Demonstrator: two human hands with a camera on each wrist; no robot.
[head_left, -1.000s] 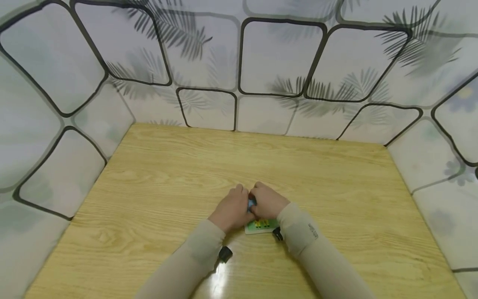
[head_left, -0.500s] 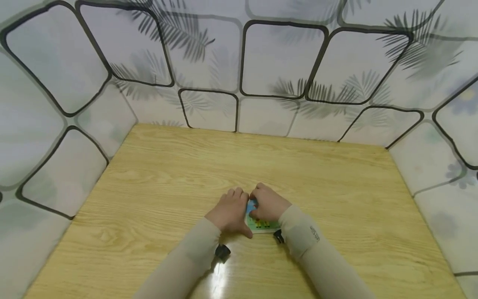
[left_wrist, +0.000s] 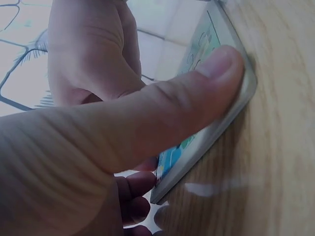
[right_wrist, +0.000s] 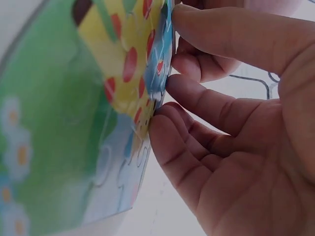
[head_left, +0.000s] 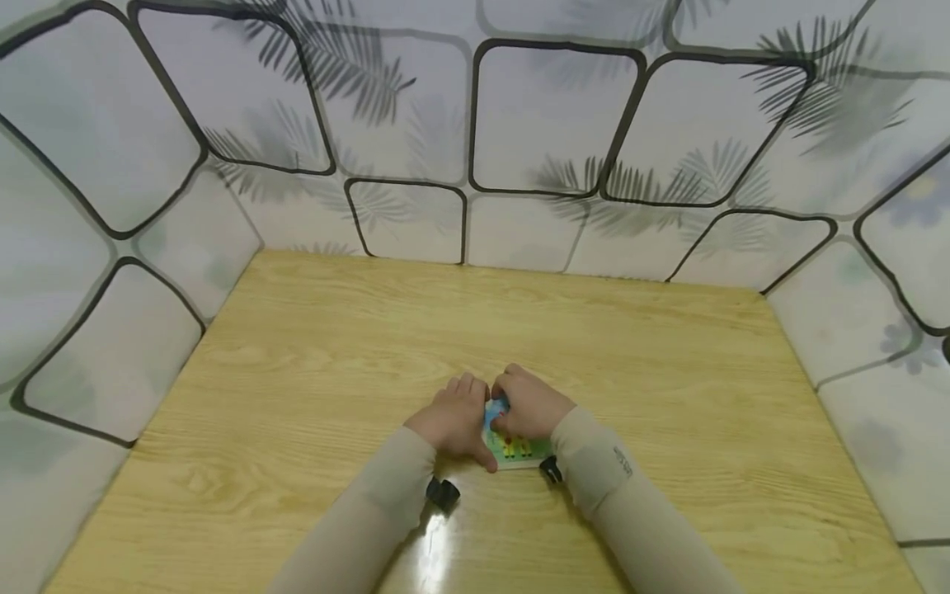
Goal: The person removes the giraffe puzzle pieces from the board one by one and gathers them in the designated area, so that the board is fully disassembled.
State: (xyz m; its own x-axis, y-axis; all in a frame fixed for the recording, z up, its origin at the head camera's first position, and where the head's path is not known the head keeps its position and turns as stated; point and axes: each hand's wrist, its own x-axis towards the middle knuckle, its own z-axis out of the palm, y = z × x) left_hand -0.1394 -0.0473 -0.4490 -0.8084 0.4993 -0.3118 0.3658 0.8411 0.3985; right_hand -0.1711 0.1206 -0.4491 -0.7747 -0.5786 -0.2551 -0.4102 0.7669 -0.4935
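Note:
A jigsaw puzzle (head_left: 523, 452) with a spotted yellow giraffe on green and blue lies in a pale-rimmed tray (left_wrist: 216, 125) on the table. My left hand (head_left: 455, 419) steadies its left side, the straight thumb pressing the rim at the near corner and the fingers along the far end. Over the far blue part, my right hand (head_left: 531, 404) has curled fingers; thumb and fingertips pinch at a blue puzzle piece (right_wrist: 158, 64) at the picture's surface. In the right wrist view some piece edges beside these fingertips look slightly raised. The right hand hides much of the picture from above.
The wood-grain table (head_left: 356, 330) extends around the puzzle on all sides. White patterned panels (head_left: 549, 115) enclose its back, left and right. Small black devices (head_left: 443, 495) sit under both sleeved wrists.
My left hand has drawn slightly back to the left, its thumb moving off the picture down to the near corner. More blue shows now. The right hand has stayed nearly in place.

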